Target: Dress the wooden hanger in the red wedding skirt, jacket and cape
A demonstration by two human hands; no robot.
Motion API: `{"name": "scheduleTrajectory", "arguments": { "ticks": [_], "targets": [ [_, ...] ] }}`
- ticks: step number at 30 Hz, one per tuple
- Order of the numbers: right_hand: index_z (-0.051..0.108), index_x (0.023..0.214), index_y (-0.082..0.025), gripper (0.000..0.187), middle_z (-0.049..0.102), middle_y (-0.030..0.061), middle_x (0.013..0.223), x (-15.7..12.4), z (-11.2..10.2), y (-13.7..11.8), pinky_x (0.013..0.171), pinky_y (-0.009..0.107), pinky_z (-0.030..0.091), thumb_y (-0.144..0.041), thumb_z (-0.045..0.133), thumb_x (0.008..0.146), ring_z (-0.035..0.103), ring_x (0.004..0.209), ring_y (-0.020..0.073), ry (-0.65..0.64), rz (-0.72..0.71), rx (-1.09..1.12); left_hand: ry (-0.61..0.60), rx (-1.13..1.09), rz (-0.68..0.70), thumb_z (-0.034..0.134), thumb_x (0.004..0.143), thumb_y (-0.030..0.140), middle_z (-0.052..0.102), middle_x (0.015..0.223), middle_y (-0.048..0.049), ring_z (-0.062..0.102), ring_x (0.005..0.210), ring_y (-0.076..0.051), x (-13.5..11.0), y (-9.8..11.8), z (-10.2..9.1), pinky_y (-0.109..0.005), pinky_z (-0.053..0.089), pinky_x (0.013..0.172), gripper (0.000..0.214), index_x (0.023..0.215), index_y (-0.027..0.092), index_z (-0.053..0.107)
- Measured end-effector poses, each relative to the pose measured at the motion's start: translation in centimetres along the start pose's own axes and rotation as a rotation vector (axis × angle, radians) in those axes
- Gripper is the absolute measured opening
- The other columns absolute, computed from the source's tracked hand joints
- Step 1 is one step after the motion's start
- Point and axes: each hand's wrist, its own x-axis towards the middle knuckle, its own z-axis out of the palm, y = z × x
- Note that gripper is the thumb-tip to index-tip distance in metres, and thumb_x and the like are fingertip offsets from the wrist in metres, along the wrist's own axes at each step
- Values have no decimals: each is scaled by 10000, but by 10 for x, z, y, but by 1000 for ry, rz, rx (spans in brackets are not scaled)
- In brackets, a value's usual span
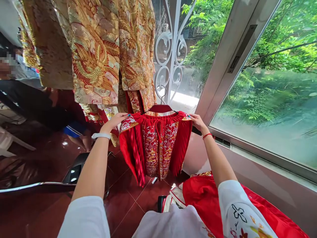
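Observation:
In front of me hangs a red embroidered skirt with silver and gold patterned panels, a gathered waist and a cord tied in a bow. A dark hanger shows just above its waistband, hook upward. Whether the hook rests on the window grille, I cannot tell. My left hand pinches the skirt's upper left corner, and my right hand pinches the upper right corner. Between them the waist is stretched wide, and the red side panels droop below each hand.
Gold embroidered garments hang at upper left. A white scrolled grille and a window frame stand ahead and right. Red fabric lies at lower right, beside white shoes. A person sits at far left near a black chair.

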Motion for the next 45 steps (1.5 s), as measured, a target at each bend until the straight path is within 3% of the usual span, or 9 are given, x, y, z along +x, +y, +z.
{"name": "scheduleTrajectory", "arguments": {
  "ticks": [4,9,15,21,25,32,37,41,45],
  "targets": [
    [707,1196,-278,536,745,42,1155,-4,-2,3,857,346,557,-581,719,754,688,993,227,-143,77,31,60,52,89,752,615,671,721,1074,-118,663,1052,-296,-12,7,-11,-428,548,918,696,1098,173,703],
    [701,1197,-248,585,712,69,1242,-9,6,7,1039,433,492,-516,797,686,643,1144,284,-47,-109,-114,163,347,356,758,730,503,596,1360,-147,564,1272,-317,-45,11,18,-490,436,1104,787,1411,197,507],
    [731,1098,-188,507,747,63,1026,-14,2,1,840,359,524,-545,722,738,657,973,262,-73,-120,-163,220,564,365,494,901,219,640,1337,-142,590,1245,-312,-47,12,30,-476,422,1110,466,1351,171,609],
    [707,830,-153,530,630,2,668,-9,-16,-7,579,260,408,-668,725,706,557,676,165,-168,65,-95,-74,282,197,672,787,467,756,1170,-88,648,1159,-322,-16,9,-18,-440,457,1073,448,1131,194,764],
    [675,781,-184,473,684,15,728,-7,-9,-4,635,288,465,-640,759,688,581,693,175,-122,182,28,-76,-8,62,778,648,484,774,1057,-96,673,1082,-304,-7,0,-14,-442,466,1060,483,1019,174,778],
    [685,923,-169,582,732,133,957,-13,5,-2,896,435,496,-633,338,969,659,942,264,18,206,17,184,-238,-8,571,799,237,733,1003,-117,672,1039,-272,-26,-2,34,-465,498,1028,279,1022,140,707],
    [622,1026,-190,360,635,118,1077,-64,50,15,914,424,466,-459,396,946,575,999,250,822,-271,-352,811,-65,183,516,878,246,646,1156,-125,593,1135,-252,-80,-28,117,-451,444,1074,253,1104,168,599],
    [630,983,-208,255,636,116,1019,-107,112,40,955,482,427,-374,452,905,542,1024,283,750,-263,-610,476,-196,90,647,798,324,658,1173,-120,639,1050,-251,-83,-52,182,-432,506,978,372,1139,186,590],
    [619,1063,-192,340,680,142,1073,-105,138,50,919,475,463,-450,534,859,590,1009,303,436,-73,-489,266,-352,15,659,783,427,721,1146,-110,668,1071,-268,-62,-56,194,-438,494,1010,395,1090,180,643]
  ]
}}
